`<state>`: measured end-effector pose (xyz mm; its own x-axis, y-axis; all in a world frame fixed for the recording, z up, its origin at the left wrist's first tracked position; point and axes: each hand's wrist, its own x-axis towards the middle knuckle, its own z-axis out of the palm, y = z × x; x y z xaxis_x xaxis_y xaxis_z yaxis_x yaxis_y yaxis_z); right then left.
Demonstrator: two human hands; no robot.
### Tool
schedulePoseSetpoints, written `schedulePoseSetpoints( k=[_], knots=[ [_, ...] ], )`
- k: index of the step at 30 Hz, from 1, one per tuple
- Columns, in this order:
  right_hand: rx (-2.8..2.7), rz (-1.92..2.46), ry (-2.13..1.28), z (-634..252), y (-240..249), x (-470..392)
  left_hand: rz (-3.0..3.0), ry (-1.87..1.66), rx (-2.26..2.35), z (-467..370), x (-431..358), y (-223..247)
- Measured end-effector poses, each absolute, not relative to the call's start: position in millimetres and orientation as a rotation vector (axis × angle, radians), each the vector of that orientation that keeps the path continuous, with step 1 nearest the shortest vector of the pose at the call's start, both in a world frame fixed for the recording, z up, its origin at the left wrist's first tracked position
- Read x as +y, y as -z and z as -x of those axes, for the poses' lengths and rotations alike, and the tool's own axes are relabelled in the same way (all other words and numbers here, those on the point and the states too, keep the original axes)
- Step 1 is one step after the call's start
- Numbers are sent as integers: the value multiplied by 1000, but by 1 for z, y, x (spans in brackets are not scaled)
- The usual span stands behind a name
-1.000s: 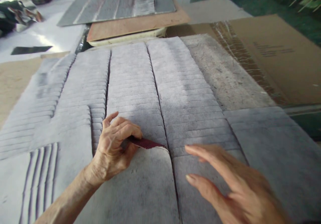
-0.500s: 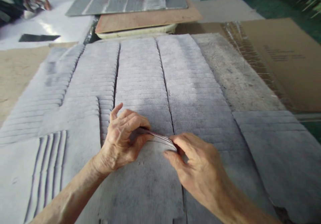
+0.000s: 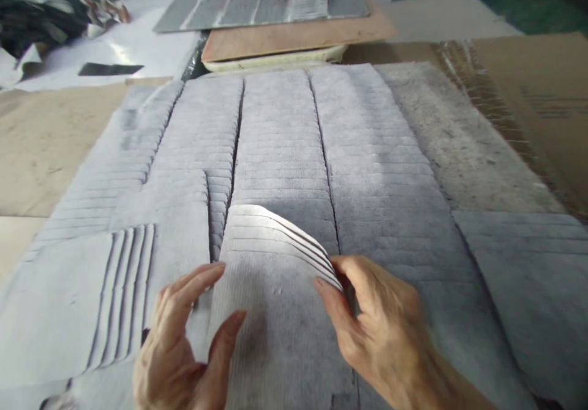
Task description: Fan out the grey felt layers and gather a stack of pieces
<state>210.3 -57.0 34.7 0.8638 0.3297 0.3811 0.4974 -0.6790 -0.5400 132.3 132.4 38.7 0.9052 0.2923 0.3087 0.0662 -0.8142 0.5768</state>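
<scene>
Since half a second ago, the left hand (image 3: 184, 342) is letting go of the lifted edge and dropping toward the lower left of the frame, while the right hand (image 3: 367, 318) is keeping its grip and the small bundle of grey sheets (image 3: 275, 257) is rising higher, fanning so that several pale edges are showing. Right now the left hand is lying spread and loose, fingers apart, thumb resting on the near part of the top sheet and pinching nothing. The right hand is pinching the right corner of the bundle between thumb and fingers, just below the middle of the frame. That bundle is peeling up from the near end of the middle row of overlapped grey sheets (image 3: 280, 152), which is running from the centre toward the top of the frame, with like rows (image 3: 376, 152) lying beside it on both sides. To do this lift well, I judge, the pinch is needing to stay at the corner and to hold every layer together, so none is slipping back into the row; the left palm is best pressing flat on the sheets beneath, so only the chosen few are coming away. A brown board (image 3: 294, 36) is lying at the upper middle and cardboard (image 3: 528, 79) at the upper right.
</scene>
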Motion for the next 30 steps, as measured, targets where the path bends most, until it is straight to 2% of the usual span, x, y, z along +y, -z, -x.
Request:
schedulePoseSetpoints(
  k=[12,17,22,26,30],
  knots=[
    [-598,2285,293,-204,-35,-53,-2485,-439,491,-159,151,-37],
    [-638,2168,286,-199,-34,-58,-2335,-454,374,-175,168,-40],
    [-627,2117,308,-197,-37,-59,-2131,-162,389,-170,180,-47],
    [-385,2086,251,-193,-39,-55,-2112,15,502,-161,177,-54],
    [-106,2013,-50,-195,-45,-53,-1942,153,642,-152,168,-51]
  ],
)
